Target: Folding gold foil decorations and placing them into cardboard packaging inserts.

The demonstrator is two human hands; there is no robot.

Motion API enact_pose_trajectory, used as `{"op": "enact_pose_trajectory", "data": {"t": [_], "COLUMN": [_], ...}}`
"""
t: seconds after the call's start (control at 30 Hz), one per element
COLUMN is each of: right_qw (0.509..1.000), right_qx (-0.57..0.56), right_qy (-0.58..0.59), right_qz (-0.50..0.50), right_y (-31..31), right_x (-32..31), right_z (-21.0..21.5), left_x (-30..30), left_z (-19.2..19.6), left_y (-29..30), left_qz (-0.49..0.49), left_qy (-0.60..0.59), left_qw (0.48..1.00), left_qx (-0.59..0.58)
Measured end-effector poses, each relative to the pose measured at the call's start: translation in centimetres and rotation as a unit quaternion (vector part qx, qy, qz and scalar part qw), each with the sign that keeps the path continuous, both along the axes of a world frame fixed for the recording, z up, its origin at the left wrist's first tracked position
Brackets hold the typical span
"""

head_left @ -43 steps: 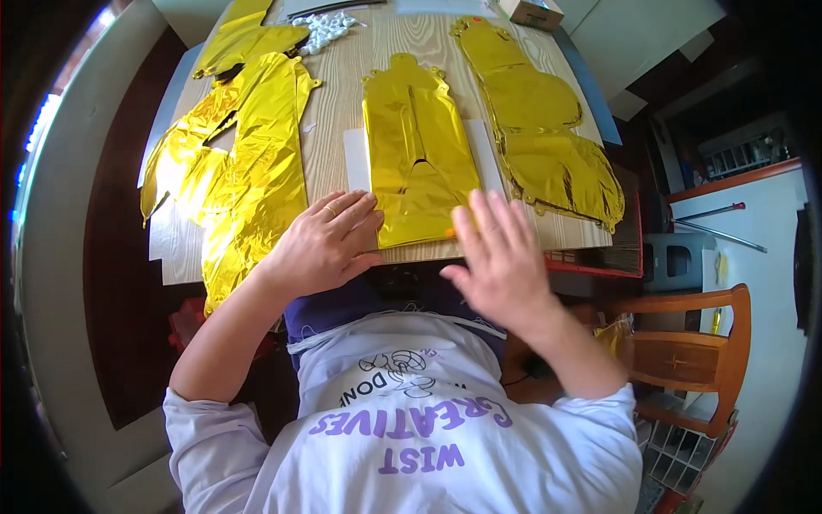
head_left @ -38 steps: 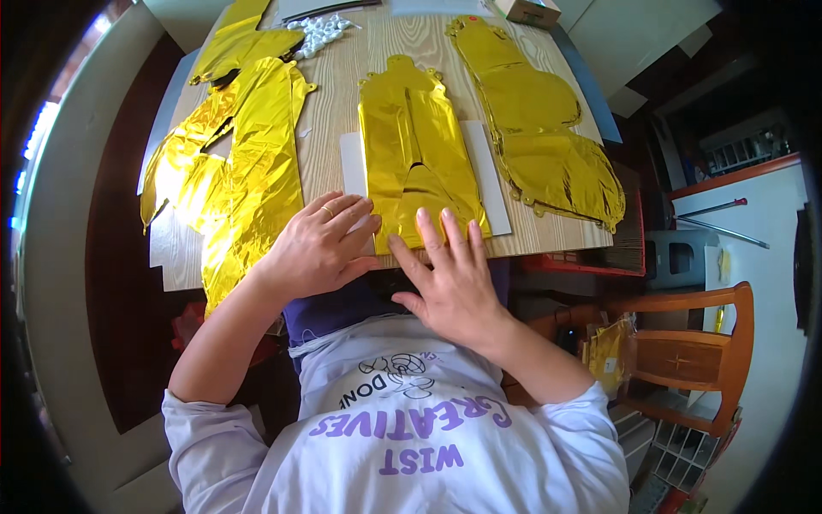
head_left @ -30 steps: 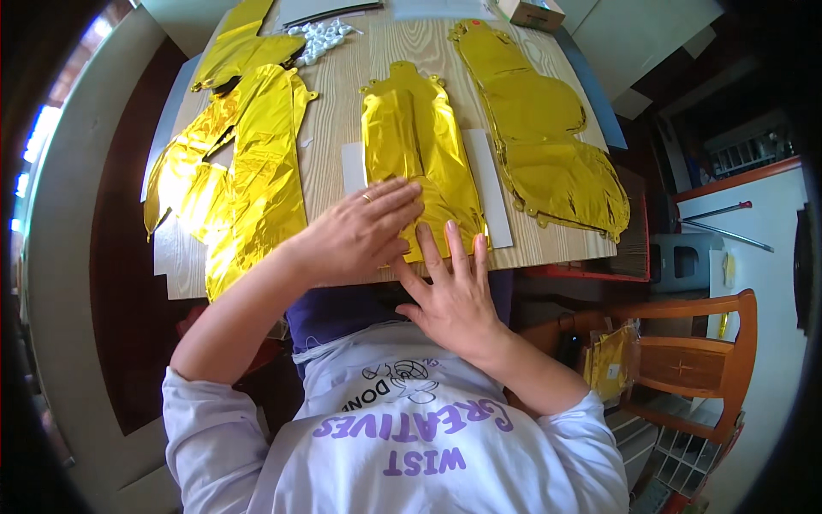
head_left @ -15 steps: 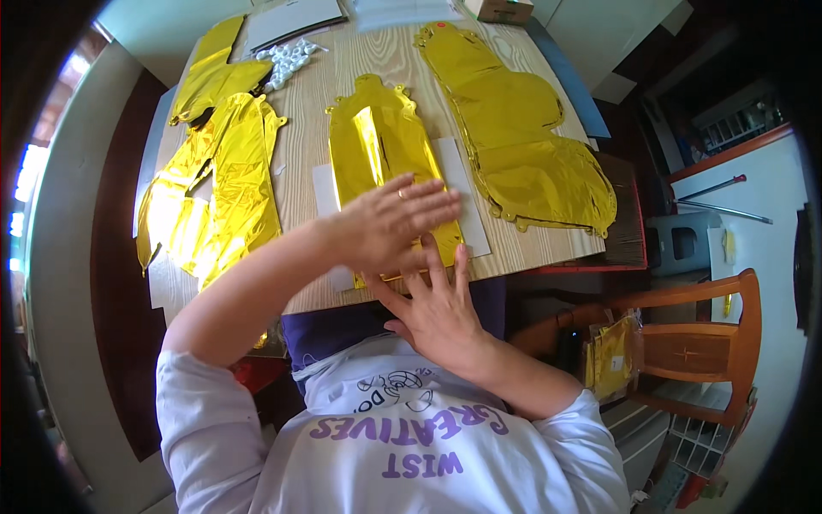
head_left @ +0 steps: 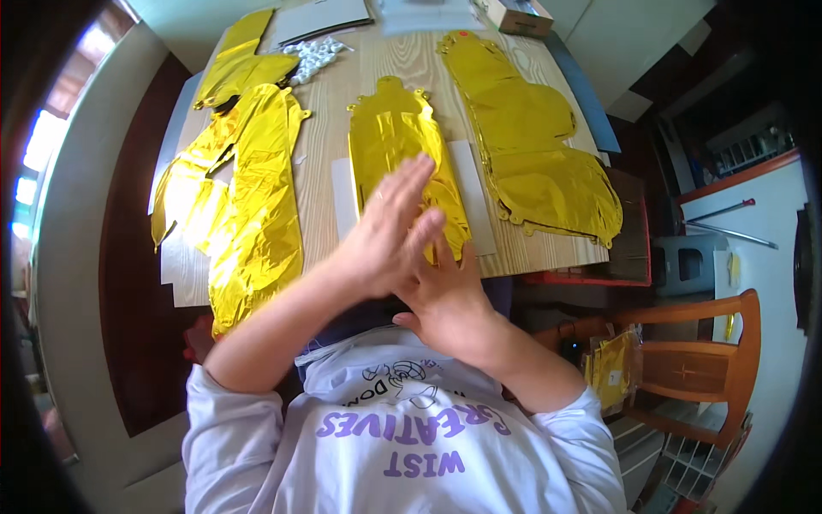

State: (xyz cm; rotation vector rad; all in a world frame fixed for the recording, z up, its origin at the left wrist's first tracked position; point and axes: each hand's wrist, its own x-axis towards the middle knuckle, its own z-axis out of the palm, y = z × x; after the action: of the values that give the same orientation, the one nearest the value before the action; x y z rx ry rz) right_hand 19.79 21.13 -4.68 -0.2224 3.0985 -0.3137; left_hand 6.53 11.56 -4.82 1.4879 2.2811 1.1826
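Observation:
A flat gold foil balloon (head_left: pixel 390 128) lies in the middle of the wooden table, over a white board (head_left: pixel 473 190) whose edges show on both sides. My left hand (head_left: pixel 387 236) hovers above the balloon's near end, tilted and a little smeared by motion, its fingers stretched out and holding nothing. Just nearer to me, my right hand (head_left: pixel 449 301) has its fingers spread over the near edge of the balloon and table. Part of the right fingers is hidden behind the left hand, so whether they touch the foil I cannot tell.
Large gold foil balloons lie to the left (head_left: pixel 257 188) and right (head_left: pixel 531 137) on the table (head_left: pixel 330 163). White bead-like pieces (head_left: pixel 317 60), a grey folder (head_left: pixel 324 19) and a box (head_left: pixel 518 15) sit at the back. A wooden chair (head_left: pixel 685 368) with packaged gold foil stands right.
My left hand has risen off the balloon and tilted, drawing back toward my right hand. The fingers of my right hand stay spread near the table edge. The whole view has shifted slightly.

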Motion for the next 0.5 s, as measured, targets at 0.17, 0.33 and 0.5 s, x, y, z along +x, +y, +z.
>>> {"op": "enact_pose_trajectory", "data": {"t": [0.17,0.33,0.5], "right_qw": [0.991,0.950,0.880], "right_qx": [-0.091,-0.292,-0.345], "right_qy": [-0.058,-0.005,-0.099], "right_qz": [0.085,-0.107,-0.310], "right_y": [2.4,7.9,11.8], "right_x": [-1.5,-4.3,-6.6], "right_z": [2.0,4.5,2.1], "left_x": [1.4,1.7,3.0], "left_z": [-3.0,-2.8,-2.5], "left_y": [-1.6,-2.2,-1.8], "left_qz": [0.044,0.065,0.057], "left_qy": [-0.020,0.015,0.154], "left_qw": [0.999,0.998,0.985], "left_qx": [0.007,-0.010,-0.058]}}
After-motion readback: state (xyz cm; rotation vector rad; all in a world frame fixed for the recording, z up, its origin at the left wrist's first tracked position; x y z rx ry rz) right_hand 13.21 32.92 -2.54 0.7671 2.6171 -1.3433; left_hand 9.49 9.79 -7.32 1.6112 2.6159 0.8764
